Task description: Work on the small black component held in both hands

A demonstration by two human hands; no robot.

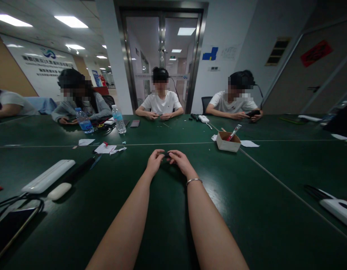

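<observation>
Over the dark green table (168, 210), both my arms reach forward and the hands meet near the middle. A small black object (166, 154) sits between my fingertips; it is too small and dark for me to tell its kind. My left hand (155, 160) has its fingers bent round the object's left end. From the other side, my right hand (180, 160) pinches it between thumb and fingers. A silver bracelet (194, 180) circles my right wrist. My fingers hide part of the object.
Ahead right stands a small box (228, 145) with a red-and-clear tool in it. Paper scraps (105, 148) and two water bottles (118, 120) are ahead left. Nearer left lie a white power bank (50, 176), a white case (59, 191) and a phone (13, 225). Several people sit opposite.
</observation>
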